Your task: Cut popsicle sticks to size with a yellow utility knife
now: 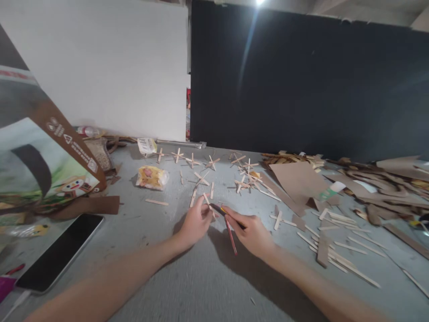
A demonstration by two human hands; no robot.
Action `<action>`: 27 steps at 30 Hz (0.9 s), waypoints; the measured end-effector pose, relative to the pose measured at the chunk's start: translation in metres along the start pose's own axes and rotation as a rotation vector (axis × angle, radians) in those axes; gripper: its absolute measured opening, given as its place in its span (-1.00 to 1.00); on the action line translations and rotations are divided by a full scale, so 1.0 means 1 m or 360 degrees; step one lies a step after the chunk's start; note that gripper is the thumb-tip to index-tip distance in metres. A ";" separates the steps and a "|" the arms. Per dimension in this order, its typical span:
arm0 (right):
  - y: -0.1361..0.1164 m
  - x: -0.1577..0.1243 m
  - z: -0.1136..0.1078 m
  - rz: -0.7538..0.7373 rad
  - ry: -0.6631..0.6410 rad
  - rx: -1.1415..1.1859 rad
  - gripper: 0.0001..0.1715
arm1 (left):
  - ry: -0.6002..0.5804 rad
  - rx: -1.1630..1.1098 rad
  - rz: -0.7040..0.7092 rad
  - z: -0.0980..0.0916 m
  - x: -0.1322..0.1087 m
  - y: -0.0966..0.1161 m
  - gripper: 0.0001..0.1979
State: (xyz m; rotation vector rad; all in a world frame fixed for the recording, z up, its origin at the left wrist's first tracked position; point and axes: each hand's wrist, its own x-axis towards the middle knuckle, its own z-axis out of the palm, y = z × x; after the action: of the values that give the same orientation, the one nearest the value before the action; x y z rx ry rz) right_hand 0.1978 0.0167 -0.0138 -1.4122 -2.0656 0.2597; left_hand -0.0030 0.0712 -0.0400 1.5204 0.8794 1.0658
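My left hand (196, 220) pinches a small wooden craft stick (206, 198) between thumb and fingers above the grey table. My right hand (253, 232) is closed around a utility knife (228, 213), dark with a bit of yellow, its tip against or very near the stick. A red pencil (231, 237) shows beneath the right fingers; whether it is held or lies on the table I cannot tell. Just beyond the hands are loose short sticks (212, 191) and a crossed pair (201, 179). Another stick (157, 202) lies to the left.
Several stick crosses (178, 155) stand along the back. A yellow wrapped packet (152, 177) sits back left. Loose sticks (348, 264) and brown cardboard (295, 181) spread over the right. At left are a phone (60, 252) and a paper bag (50, 156). White and black panels (301, 89) rise behind.
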 end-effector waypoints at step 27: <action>-0.021 -0.001 -0.015 -0.0008 -0.0249 -0.0034 -0.43 | -0.0016 0.0218 0.0085 -0.001 -0.004 0.008 -0.67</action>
State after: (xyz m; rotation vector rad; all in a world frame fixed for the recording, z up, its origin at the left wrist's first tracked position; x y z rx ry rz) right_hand 0.1906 0.0047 0.0084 -1.4400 -2.2032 0.3571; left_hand -0.0047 0.0665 -0.0325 1.6694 0.9253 1.0532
